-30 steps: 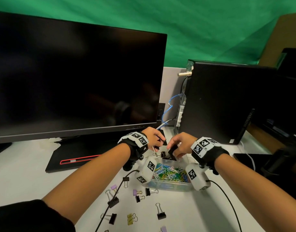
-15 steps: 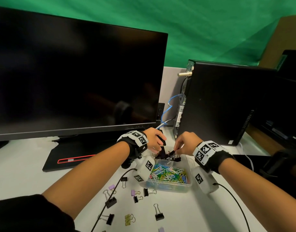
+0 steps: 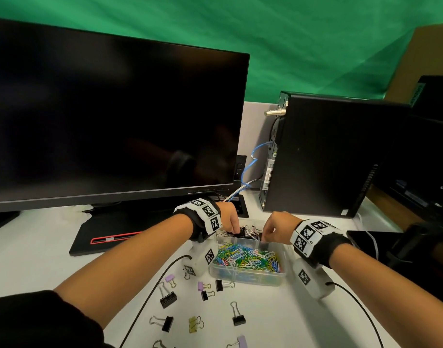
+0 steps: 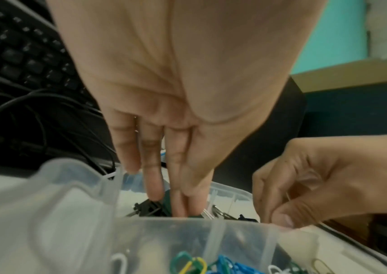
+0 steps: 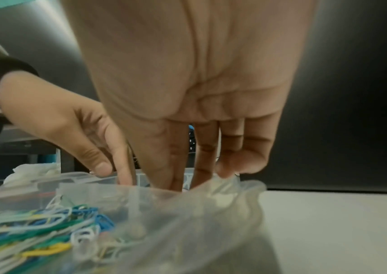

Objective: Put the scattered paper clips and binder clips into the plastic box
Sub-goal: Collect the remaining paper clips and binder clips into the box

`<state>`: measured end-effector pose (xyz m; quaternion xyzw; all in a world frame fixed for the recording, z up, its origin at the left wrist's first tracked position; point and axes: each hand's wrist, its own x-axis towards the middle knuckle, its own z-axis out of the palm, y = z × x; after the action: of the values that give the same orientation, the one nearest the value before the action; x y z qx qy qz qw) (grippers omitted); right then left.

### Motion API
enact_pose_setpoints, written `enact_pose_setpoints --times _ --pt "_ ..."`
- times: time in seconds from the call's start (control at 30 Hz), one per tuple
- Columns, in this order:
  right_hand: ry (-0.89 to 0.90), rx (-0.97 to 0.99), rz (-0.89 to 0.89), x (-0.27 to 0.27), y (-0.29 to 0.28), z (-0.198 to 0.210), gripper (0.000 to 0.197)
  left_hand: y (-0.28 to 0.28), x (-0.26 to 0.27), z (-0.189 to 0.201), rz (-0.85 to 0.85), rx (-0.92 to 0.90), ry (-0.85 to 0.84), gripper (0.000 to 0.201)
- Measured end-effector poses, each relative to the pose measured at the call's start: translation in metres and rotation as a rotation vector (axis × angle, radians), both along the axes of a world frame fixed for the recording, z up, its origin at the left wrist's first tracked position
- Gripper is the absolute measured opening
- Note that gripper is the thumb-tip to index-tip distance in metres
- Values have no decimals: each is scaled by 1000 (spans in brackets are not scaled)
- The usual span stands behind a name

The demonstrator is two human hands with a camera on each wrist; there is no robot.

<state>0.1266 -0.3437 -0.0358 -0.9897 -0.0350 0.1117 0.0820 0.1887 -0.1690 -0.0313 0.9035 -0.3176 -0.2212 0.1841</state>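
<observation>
In the far compartment of the plastic box [image 3: 245,277], binder clips [image 3: 243,232] are pressed down by the left hand [image 3: 229,218], fingers straight. The right hand [image 3: 275,229] dips beside; its grip cannot be told. Clips should be released low. More are scattered on the counter [image 3: 278,320] at 6 o'clock.

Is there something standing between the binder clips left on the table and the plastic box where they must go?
Nothing visible does. The loose binder clips lie on the table in front of the plastic box, which has no lid on. Only a thin black cable runs among them.
</observation>
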Motion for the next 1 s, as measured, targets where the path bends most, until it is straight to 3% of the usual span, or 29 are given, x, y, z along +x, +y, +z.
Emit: enact_pose_setpoints --times 0.1,0.2,0.37,0.6,0.73,0.9,1.0 --pt "9 -62 -4 -2 2 0 23 -1 -7 4 -39 86 -78 34" --pt "-45 -4 15 -9 2 7 22 8 -14 12 -38 40 -132 36" --pt "-162 125 109 -33 13 19 20 45 -29 19 119 -34 -259 35" --pt "-65 180 348 -75 51 18 21 117 -57 3 175 174 -235 22" --pt "40 111 404 -90 73 6 30 151 -79 -5 141 224 -231 30" --pt "159 -124 465 -110 96 -5 52 177 -97 -18 200 323 -207 35" --pt "143 -195 457 -122 105 -9 54 184 -103 -26 246 360 -211 37"
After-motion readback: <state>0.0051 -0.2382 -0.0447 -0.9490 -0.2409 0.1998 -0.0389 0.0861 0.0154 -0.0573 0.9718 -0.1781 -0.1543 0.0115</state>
